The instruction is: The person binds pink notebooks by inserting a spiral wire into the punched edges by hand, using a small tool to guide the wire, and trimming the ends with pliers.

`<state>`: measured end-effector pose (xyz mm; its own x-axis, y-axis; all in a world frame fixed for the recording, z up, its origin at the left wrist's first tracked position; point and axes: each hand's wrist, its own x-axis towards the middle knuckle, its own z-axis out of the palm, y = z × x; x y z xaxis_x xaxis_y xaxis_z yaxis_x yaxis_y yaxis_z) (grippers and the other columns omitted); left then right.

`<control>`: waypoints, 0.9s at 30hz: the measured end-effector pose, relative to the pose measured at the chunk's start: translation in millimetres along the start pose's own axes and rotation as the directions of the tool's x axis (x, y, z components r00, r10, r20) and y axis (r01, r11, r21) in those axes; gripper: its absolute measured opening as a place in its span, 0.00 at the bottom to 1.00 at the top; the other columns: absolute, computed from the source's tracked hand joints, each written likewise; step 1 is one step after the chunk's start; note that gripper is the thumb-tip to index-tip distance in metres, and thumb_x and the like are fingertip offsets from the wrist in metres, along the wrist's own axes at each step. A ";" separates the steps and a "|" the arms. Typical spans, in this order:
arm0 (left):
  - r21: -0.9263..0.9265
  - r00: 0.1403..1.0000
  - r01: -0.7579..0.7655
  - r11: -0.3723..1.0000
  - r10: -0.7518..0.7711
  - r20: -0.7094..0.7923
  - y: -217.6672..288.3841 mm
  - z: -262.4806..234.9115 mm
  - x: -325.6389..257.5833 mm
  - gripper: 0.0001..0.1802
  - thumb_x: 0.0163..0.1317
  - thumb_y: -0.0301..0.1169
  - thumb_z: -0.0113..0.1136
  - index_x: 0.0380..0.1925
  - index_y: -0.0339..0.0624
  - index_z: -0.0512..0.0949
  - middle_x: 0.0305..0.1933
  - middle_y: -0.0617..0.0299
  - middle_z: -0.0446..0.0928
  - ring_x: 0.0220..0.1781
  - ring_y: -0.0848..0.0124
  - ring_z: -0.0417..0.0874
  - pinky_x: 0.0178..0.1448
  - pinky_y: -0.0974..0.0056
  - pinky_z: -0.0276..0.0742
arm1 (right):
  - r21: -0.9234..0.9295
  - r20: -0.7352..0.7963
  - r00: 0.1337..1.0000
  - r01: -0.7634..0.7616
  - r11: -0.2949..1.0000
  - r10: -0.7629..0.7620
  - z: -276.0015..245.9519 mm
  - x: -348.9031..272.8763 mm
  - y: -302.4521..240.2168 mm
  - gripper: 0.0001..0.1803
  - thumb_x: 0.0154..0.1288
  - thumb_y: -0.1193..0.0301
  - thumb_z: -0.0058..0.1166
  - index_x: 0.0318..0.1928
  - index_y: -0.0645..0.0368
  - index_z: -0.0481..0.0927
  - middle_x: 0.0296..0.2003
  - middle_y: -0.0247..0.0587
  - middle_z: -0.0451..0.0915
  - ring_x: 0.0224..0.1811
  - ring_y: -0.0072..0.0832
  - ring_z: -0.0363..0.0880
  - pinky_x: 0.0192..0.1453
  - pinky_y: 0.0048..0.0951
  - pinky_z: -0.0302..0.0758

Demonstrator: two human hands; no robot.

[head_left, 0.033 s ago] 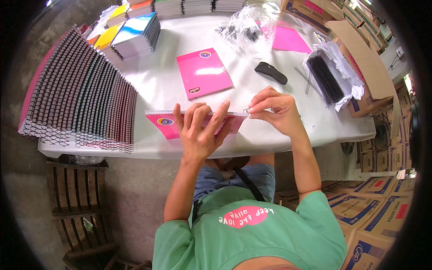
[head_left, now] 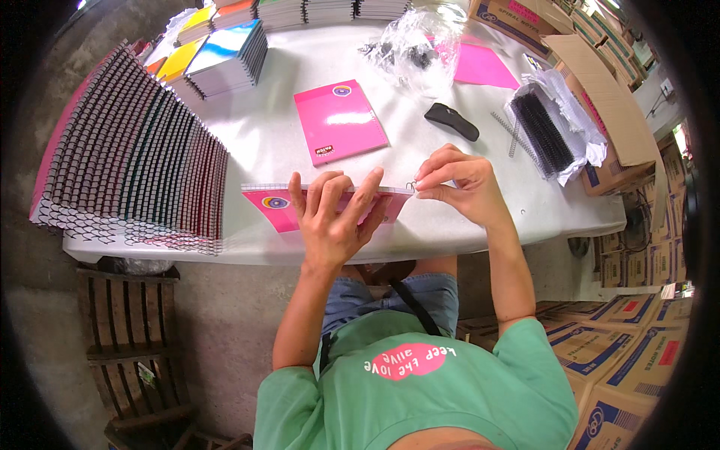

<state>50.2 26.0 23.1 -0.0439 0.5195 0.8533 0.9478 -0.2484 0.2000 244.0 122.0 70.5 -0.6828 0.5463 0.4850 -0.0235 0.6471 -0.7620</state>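
Observation:
A pink notebook [head_left: 286,220] stands on its edge near the front of the table, its page edges facing up. My left hand [head_left: 331,216] grips it, the fingers spread across the cover and reaching over the top edge. At the notebook's right end, my right hand [head_left: 459,186] pinches a small curl of wire [head_left: 410,185] between thumb and fingertips. How far the wire runs along the notebook's edge cannot be made out. Just beyond my hands, a second pink notebook [head_left: 341,120] lies flat.
Left, a tall stack of spiral notebooks [head_left: 135,165] leans; finished-looking notebooks [head_left: 225,64] are piled behind. A black elongated object [head_left: 452,121] lies beyond my right hand. Black wire coils [head_left: 541,133] rest in white paper by an open carton [head_left: 611,112]. Crumpled clear plastic [head_left: 420,49] sits farther back.

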 end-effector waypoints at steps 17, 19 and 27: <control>0.024 1.000 0.005 1.000 -0.005 0.021 -1.5 -0.6 -1.2 0.28 0.40 0.42 0.73 0.47 0.59 0.80 0.32 0.69 0.67 0.44 0.70 0.75 0.73 0.50 0.44 | 0.004 0.240 0.818 -0.539 0.842 0.523 -7.9 9.9 -38.2 0.18 0.55 0.79 0.60 0.48 0.59 0.80 0.35 0.39 0.80 0.28 0.19 0.75 0.32 0.20 0.73; 0.029 0.999 0.020 0.999 -0.020 0.024 -3.5 -1.5 -0.4 0.30 0.40 0.44 0.72 0.49 0.57 0.78 0.32 0.67 0.67 0.47 0.68 0.74 0.72 0.47 0.44 | -0.048 0.134 0.865 -0.482 0.875 0.484 0.1 9.6 -45.4 0.17 0.57 0.79 0.58 0.50 0.58 0.78 0.36 0.39 0.79 0.24 0.19 0.73 0.30 0.20 0.71; 0.058 0.997 0.066 0.996 -0.067 0.028 -11.3 -6.3 -5.5 0.32 0.34 0.45 0.76 0.44 0.55 0.77 0.35 0.66 0.65 0.50 0.63 0.73 0.72 0.45 0.42 | -0.433 0.237 0.970 0.061 0.899 0.048 -2.1 -7.4 -21.9 0.16 0.65 0.74 0.50 0.54 0.55 0.75 0.30 0.38 0.76 0.28 0.21 0.74 0.32 0.23 0.71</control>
<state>37.7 20.8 19.2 -0.0989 0.5576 0.8242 0.9595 -0.1661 0.2274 251.2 104.9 84.5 -0.8367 0.4354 0.3321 0.2535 0.8456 -0.4699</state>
